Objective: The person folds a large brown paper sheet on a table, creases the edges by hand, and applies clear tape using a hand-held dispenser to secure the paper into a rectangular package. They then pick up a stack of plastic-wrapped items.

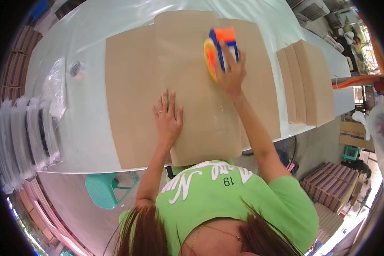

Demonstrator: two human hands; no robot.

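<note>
**Tape dispenser on flattened carton, both hands down**

Head view: your right hand [230,70] is clamped around one blue-and-orange tape dispenser [219,49], pressing it onto the flattened cardboard carton [187,55] that lies on the white worktop [85,123]. The dispenser sits just beyond your right fingers, far side of the hand. Your left hand [167,117] lies flat on the same carton, fingers spread apart, holding nothing; it is nearer to you and to the left of the right hand. A strip of clear tape [219,117] runs between the two hands. To the right of your right hand rests one stack of folded cartons [309,81]; well left of your left hand lie clear plastic bags [55,87].
</note>
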